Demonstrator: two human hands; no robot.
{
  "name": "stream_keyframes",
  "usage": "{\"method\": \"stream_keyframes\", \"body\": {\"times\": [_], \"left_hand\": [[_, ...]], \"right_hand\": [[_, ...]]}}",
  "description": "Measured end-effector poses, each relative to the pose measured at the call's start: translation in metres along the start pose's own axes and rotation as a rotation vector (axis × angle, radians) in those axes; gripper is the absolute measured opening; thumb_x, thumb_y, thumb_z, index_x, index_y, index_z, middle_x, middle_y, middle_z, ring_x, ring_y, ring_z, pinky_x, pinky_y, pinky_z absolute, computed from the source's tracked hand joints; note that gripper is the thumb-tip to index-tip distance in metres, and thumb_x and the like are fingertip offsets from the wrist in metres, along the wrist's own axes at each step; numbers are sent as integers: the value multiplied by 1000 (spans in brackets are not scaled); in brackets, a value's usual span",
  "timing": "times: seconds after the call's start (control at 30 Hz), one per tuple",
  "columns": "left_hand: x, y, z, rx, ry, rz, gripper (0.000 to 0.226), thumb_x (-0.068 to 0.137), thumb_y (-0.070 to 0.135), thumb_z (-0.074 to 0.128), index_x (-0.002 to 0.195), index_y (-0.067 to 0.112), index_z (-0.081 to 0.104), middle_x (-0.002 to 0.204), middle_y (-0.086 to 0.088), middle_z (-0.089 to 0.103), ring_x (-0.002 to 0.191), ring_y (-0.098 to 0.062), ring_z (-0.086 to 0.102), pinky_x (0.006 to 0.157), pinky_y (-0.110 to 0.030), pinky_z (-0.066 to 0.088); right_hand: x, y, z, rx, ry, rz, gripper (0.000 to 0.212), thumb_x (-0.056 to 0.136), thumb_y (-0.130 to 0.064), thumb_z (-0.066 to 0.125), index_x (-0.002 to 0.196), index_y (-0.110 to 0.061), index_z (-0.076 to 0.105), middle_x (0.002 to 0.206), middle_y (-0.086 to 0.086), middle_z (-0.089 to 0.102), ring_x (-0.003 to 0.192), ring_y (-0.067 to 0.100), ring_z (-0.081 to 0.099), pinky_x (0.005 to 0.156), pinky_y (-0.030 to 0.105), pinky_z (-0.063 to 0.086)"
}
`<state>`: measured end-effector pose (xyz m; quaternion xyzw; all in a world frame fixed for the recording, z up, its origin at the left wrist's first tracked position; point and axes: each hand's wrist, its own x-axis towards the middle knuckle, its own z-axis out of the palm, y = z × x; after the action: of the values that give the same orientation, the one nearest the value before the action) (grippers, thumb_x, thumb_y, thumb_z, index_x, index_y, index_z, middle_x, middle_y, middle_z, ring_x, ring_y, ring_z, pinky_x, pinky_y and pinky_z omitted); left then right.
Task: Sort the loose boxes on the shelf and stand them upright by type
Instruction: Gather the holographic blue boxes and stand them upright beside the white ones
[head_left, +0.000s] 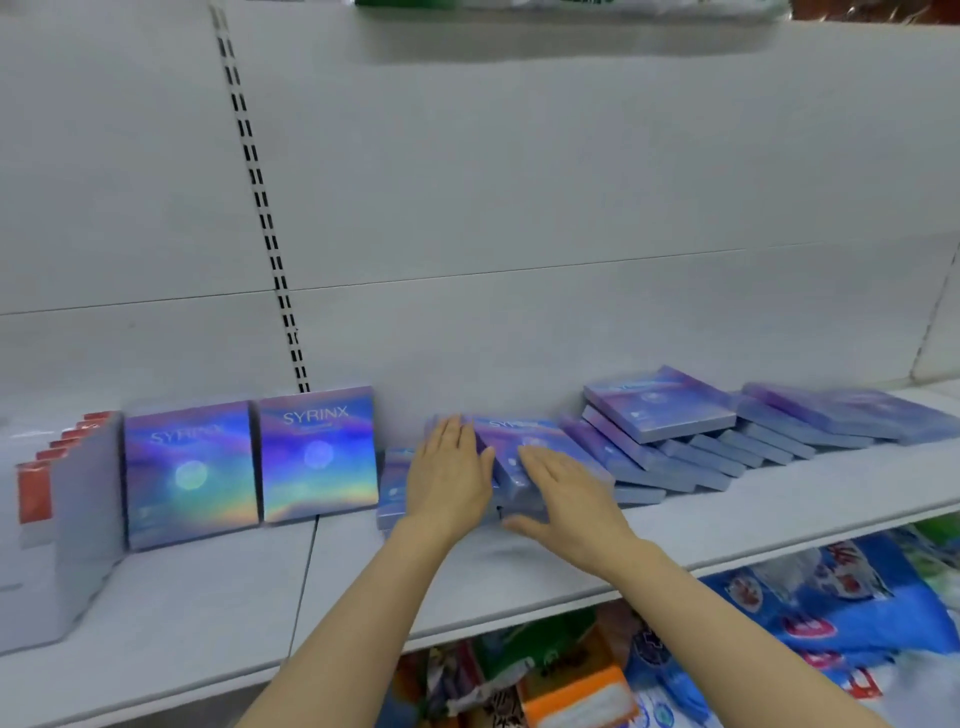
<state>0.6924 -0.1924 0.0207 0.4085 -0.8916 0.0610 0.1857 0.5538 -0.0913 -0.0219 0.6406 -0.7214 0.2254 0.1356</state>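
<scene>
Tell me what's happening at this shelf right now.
A person is sorting flat, iridescent blue-purple boxes on a white metal shelf. Both hands lie flat, fingers straight, on a leaning cluster of these boxes: the left hand on its left side, the right hand on its front. Two matching boxes labelled SYRINX already stand upright to the left, beside white cartons with red tops. To the right, a toppled pile of the same boxes lies unsorted.

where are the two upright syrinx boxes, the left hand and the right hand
left upright box (191, 474): head view, middle of its front face
right upright box (318, 453): head view, middle of its front face
left hand (450, 474): head view, back of hand
right hand (567, 493): head view, back of hand
</scene>
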Motion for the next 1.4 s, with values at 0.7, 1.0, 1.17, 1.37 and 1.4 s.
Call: {"method": "stream_keyframes", "body": {"times": [0.7, 1.0, 1.17, 1.37, 1.4], "left_hand": [[7, 25, -23, -1281, 16, -638, 17, 84, -7, 55, 75, 7, 60, 75, -12, 55, 73, -23, 50, 63, -32, 42], [-14, -71, -74, -1320, 425, -781, 33, 86, -9, 41, 74, 20, 51, 78, -1, 43, 74, -22, 28, 66, -32, 25], [-30, -94, -58, -1407, 409, -804, 40, 88, -10, 42, 121, 3, 60, 87, 0, 53, 74, -23, 37, 75, -32, 31], [-30, -105, -46, -1451, 393, -817, 39, 87, -9, 44, 120, 0, 61, 83, -6, 52, 66, -21, 38, 64, -26, 30], [-30, -106, -45, -1466, 385, -807, 41, 87, -8, 44, 124, 2, 60, 90, -10, 56, 71, -27, 46, 70, -28, 37]], "right_hand": [[-8, -24, -12, 21, 612, -323, 28, 88, -17, 60, 111, -4, 71, 113, 8, 71, 104, 22, 68, 85, 35, 56], [10, -9, 35, 68, 93, 23, 73, 80, -17, 65, 146, -5, 37, 152, 11, 38, 141, 29, 35, 115, 41, 25], [20, -11, 42, 29, 50, 74, 88, 38, -5, 91, 122, -13, 66, 118, 2, 69, 105, 23, 68, 86, 34, 55], [-26, -30, 30, 74, 216, 53, 87, 37, -7, 89, 121, -17, 69, 127, -8, 62, 115, 20, 62, 92, 37, 54], [-33, -30, 27, 156, 166, 83, 83, 50, -21, 86, 130, -26, 61, 139, -14, 46, 133, 21, 46, 103, 43, 46]]}}
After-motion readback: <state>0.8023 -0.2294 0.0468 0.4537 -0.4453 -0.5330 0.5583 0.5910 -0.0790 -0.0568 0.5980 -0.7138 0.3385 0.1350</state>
